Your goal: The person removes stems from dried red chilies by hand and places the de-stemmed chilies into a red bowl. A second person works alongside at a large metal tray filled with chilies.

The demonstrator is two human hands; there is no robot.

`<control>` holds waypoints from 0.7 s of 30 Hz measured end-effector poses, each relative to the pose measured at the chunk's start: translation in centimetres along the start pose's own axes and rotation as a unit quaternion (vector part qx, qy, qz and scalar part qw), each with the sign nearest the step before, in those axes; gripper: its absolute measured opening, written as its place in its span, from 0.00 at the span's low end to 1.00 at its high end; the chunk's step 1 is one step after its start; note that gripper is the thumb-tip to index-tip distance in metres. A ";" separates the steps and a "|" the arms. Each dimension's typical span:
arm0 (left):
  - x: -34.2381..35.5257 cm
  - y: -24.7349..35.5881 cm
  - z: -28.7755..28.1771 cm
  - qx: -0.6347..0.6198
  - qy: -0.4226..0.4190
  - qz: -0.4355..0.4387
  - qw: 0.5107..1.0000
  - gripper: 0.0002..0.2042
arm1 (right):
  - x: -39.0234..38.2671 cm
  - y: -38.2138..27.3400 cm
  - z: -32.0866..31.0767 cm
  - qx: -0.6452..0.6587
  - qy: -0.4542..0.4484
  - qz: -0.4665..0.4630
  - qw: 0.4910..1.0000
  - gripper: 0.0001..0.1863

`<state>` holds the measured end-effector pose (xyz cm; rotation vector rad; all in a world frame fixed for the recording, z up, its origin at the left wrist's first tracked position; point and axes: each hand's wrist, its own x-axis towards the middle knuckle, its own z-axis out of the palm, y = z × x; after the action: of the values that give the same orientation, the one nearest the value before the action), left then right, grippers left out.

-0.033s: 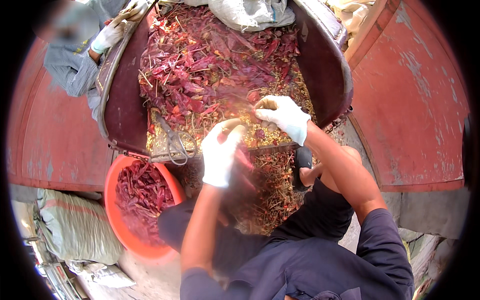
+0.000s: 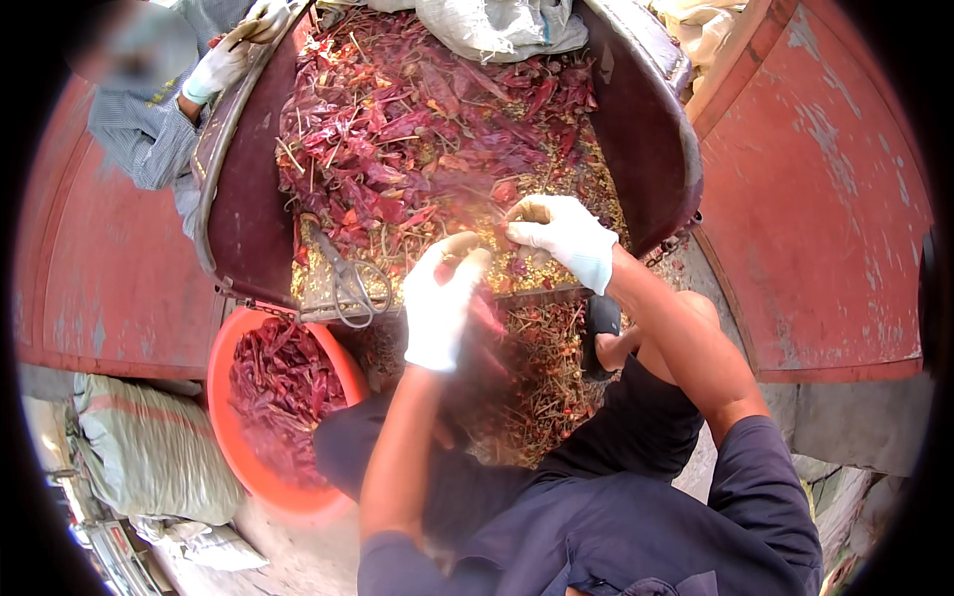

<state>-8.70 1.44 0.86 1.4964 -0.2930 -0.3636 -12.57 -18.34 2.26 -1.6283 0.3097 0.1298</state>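
Hovering left hand (image 2: pixel 444 298): fingers curled beside a blurred red chili (image 2: pixel 486 310), hold unclear, at the front edge of the cart (image 2: pixel 644 139).
Right hand (image 2: pixel 558 236): fingers drawn narrow, any hold unclear.
Both hands: scarcely shifted; handling apparently mid-step.

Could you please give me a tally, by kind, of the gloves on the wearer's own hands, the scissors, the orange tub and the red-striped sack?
White gloves: 2, on the left hand and right hand
Scissors: 1 pair
Orange tub, holding red chilies: 1
Red-striped sack: 1
Total: 5
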 end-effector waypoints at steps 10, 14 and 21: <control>-0.2 -0.1 0.0 0.095 -0.008 0.011 0.995 0.10 | -2.3 0.2 2.3 -0.046 -0.055 -0.021 0.997 0.15; -0.7 -0.2 -0.7 0.321 0.019 0.178 0.930 0.05 | -2.3 -0.8 2.4 -0.272 -0.023 -0.028 0.962 0.25; -1.2 -1.0 -0.9 0.453 -0.011 0.332 0.827 0.08 | -2.4 0.7 3.4 -0.394 -0.003 -0.103 0.913 0.22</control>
<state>-9.46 2.73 -0.12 2.1746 -1.0828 0.3982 -14.70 -14.71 1.94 -2.4520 0.0693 0.1045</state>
